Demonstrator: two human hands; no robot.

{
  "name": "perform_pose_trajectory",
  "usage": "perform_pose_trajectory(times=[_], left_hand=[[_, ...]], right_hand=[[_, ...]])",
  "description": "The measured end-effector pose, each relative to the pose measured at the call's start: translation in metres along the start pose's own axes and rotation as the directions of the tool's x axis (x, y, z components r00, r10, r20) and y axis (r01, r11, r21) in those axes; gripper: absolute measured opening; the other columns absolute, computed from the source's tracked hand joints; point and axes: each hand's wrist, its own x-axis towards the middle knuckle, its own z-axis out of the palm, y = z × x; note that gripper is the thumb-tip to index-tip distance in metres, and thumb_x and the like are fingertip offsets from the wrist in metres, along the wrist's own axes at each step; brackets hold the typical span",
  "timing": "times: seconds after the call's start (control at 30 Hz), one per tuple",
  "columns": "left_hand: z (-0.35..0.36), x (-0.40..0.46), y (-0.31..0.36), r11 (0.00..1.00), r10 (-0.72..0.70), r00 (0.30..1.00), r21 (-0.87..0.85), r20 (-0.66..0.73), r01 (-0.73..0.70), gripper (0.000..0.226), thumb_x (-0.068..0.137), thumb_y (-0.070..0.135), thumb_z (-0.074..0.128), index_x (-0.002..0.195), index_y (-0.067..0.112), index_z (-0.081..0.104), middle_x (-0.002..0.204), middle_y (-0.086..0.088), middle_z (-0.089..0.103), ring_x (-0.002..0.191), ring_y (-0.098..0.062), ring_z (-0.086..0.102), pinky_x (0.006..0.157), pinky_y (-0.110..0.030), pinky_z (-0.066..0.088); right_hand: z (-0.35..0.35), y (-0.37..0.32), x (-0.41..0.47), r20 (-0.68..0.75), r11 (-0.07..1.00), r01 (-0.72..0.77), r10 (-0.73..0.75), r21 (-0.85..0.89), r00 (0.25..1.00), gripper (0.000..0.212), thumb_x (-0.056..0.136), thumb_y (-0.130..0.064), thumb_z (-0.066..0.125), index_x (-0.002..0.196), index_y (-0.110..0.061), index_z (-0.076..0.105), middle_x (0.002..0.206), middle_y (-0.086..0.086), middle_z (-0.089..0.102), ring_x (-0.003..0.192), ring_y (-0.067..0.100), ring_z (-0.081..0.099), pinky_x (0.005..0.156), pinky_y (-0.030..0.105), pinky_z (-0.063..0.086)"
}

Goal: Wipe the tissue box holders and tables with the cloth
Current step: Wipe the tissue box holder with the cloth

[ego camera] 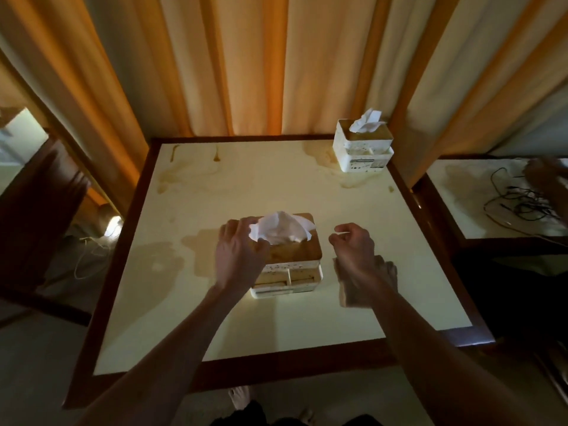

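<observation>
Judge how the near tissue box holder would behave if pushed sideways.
The near tissue box holder looks squat and flat-based, so it would probably slide, not tip. Its loose tissue would likely flop. The left hand resting on it should steady it.

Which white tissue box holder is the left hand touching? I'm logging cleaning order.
The near, central white tissue box holder; left hand rests on it. The other stands at the far-right corner.
</observation>
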Motion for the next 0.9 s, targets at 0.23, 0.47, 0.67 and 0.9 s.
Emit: perform_pose_trajectory(times=[0.23,0.47,0.67,0.9], left_hand=[[0.053,-0.040,0.045,0.842,0.535,0.786,-0.114,0.311,-0.528,0.016,0.084,0.023,0.054,0.088,0.012,0.066,0.089,-0.005,0.061,0.081,-0.023,0.061,0.054,-0.032,0.051],[0.094,-0.041,0.106,0.858,0.249,0.646,0.145,0.722,-0.493,0.028,0.093,0.025,0.047,0.118,0.016,0.056,0.123,-0.005,0.053,0.119,-0.024,0.048,0.089,-0.039,0.047],[0.116,-0.049,0.126,0.613,0.219,0.630,0.397,0.745,-0.683,0.033,0.093,0.028,0.052,0.125,0.018,0.057,0.128,-0.004,0.054,0.117,-0.025,0.045,0.092,-0.041,0.033],[0.137,-0.081,0.119,0.660,0.237,0.565,0.296,0.790,-0.690,0.030,0.063,0.034,0.086,0.087,0.020,0.073,0.085,0.002,0.066,0.080,-0.018,0.059,0.065,-0.034,0.044]], right_hand=[[-0.024,0.057,0.016,-0.010,0.981,-0.091,0.091,-0.172,0.996,0.023,0.092,-0.015,0.060,0.113,-0.011,0.070,0.116,0.004,0.071,0.110,0.023,0.065,0.095,0.031,0.047],[-0.052,0.136,-0.009,0.125,0.937,0.049,-0.006,-0.346,0.992,0.027,0.090,-0.001,0.056,0.113,-0.008,0.070,0.111,0.012,0.069,0.097,0.024,0.067,0.083,0.027,0.051],[-0.066,0.168,-0.010,0.296,0.827,0.392,-0.287,-0.404,0.911,0.028,0.087,0.003,0.063,0.113,-0.005,0.069,0.120,0.010,0.066,0.111,0.024,0.061,0.087,0.019,0.043],[-0.069,0.199,-0.012,0.304,0.697,0.596,-0.513,-0.398,0.803,0.037,0.082,-0.009,0.074,0.118,-0.008,0.065,0.121,0.008,0.064,0.094,0.025,0.064,0.071,0.036,0.058]])
